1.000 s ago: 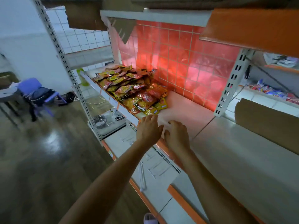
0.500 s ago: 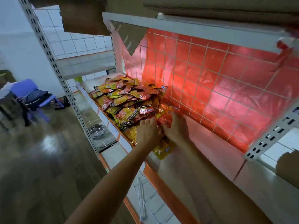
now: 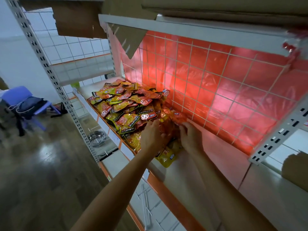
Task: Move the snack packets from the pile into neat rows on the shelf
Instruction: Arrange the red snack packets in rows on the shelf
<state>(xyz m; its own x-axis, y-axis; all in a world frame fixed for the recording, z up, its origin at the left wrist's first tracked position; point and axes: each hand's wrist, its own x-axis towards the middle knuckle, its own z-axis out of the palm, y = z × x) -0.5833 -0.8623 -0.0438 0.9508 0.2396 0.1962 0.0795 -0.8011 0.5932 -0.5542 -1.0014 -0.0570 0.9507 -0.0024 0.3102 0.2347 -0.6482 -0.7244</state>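
Observation:
A heap of yellow and red snack packets covers the left end of the white shelf, against its red-lit wire grid back. Both my hands are at the heap's near right edge. My left hand lies over the front packets with its fingers curled into them. My right hand digs its fingertips into the red packets by the grid, and those fingertips are hidden. One yellow packet lies loose on the shelf below my hands.
The wire grid back closes the rear, and an upper shelf hangs low overhead. A perforated upright stands left. A metal bowl sits on a lower shelf. Cardboard lies at far right. A blue chair stands on the floor.
Both hands moved from the bare shelf's front edge up to the heap and pushed their fingers in among the packets. My view has come closer to the shelf.

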